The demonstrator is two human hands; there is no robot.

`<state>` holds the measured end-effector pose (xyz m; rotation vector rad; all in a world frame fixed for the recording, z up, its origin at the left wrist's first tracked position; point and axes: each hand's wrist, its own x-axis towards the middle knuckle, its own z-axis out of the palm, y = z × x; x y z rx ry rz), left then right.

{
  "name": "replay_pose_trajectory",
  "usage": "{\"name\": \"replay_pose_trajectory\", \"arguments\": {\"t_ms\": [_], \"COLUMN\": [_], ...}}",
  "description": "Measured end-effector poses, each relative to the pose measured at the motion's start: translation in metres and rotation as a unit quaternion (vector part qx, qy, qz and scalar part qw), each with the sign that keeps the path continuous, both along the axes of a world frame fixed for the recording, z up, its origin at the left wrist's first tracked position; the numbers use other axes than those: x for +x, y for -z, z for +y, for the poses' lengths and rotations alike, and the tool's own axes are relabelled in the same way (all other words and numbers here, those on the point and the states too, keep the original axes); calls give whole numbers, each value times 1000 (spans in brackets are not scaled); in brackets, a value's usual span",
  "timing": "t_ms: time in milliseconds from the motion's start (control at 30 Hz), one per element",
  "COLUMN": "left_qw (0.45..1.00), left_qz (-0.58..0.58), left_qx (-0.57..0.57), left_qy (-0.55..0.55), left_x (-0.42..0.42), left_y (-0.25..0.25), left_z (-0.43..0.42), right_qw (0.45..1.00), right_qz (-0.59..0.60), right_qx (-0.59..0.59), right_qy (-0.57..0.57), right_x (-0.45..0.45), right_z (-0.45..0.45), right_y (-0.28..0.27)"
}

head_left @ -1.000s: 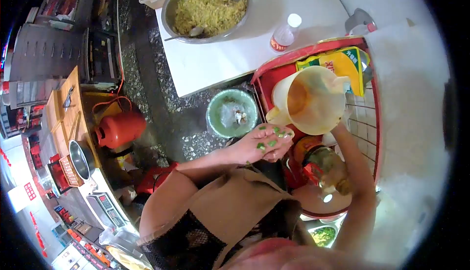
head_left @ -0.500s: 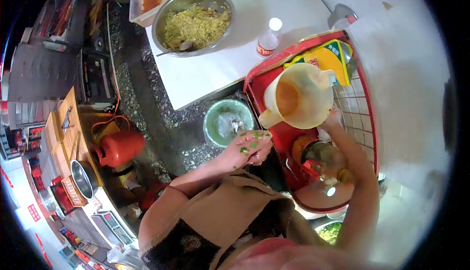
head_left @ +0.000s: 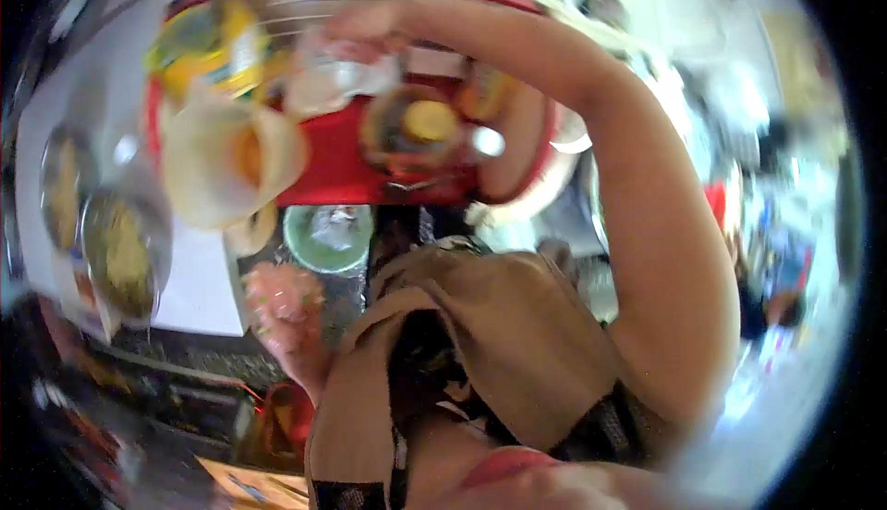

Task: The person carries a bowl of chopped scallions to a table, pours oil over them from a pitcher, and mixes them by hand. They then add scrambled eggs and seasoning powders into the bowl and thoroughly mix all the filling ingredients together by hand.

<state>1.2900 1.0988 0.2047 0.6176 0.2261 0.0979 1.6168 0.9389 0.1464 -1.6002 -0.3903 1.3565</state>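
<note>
My right hand (head_left: 365, 34) reaches across the red basket (head_left: 333, 154). Its curled fingers are at the top of a whitish plastic bag (head_left: 346, 80), blurred by motion. A jar with a yellow lid (head_left: 431, 122) stands in the basket just below the bag. Lower left, my left hand (head_left: 286, 297) is held in front of my apron, with green bits stuck to it. Its fingers are too smeared to make out. A cream plastic pitcher (head_left: 199, 163) with orange-brown residue inside sits at the basket's left end, and a yellow packet (head_left: 226, 57) lies behind it.
A green basin (head_left: 291, 247) with clear plastic in it stands below the basket, close to my left hand. On the white table (head_left: 208, 279) at the left is a metal bowl (head_left: 159, 274) of yellowish chopped food. Another person (head_left: 762, 311) is at the far right, blurred.
My view has swung right, turning the scene. My right hand has moved from beside the pitcher along the basket to the whitish bag. My left hand has moved away from the basin's rim.
</note>
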Motion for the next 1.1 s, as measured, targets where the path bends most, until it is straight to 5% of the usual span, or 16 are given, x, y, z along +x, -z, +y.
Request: {"name": "replay_pose_trajectory", "arguments": {"t_ms": [100,167,200,233,300,367,400,467,567,800,867,933,967,1033,1100], "left_qw": [995,987,984,980,975,973,973,964,955,941,945,946,945,943,941], "left_qz": [-31,-42,-47,-50,-49,-34,-33,-17,-1,-17,-1,6,11,9,-6], "left_qx": [-35,-48,-49,-49,-54,-63,-58,-54,-57,-14,-10,-8,0,4,14], "left_qy": [91,144,165,185,212,217,223,259,292,339,328,325,327,331,337], "left_x": [4,10,12,14,18,14,12,8,4,-19,-26,-31,-33,-37,-40], "left_y": [-4,-4,-9,-10,-8,-14,-15,-18,-25,-42,-43,-42,-43,-43,-47], "left_z": [-16,-37,-56,-74,-107,-157,-181,-230,-303,-370,-375,-377,-378,-379,-373], "right_qw": [984,972,943,896,908,905,820,799,732,751,845,852,872,816,720], "right_qz": [93,96,52,253,74,171,107,262,168,238,39,16,-126,-391,-517], "right_qx": [58,183,128,253,89,228,79,306,211,322,179,154,31,-128,-226], "right_qy": [140,114,304,263,402,317,557,446,626,524,503,499,472,407,404], "right_x": [-32,-45,-84,-91,-141,-180,-213,-239,-281,-310,-313,-309,-307,-296,-292], "right_z": [-85,-165,-200,-260,-333,-431,-436,-529,-562,-616,-614,-602,-595,-601,-620], "right_y": [-64,-82,-108,-97,-107,-87,-95,-41,-36,-35,-33,-42,-46,-26,0]}}
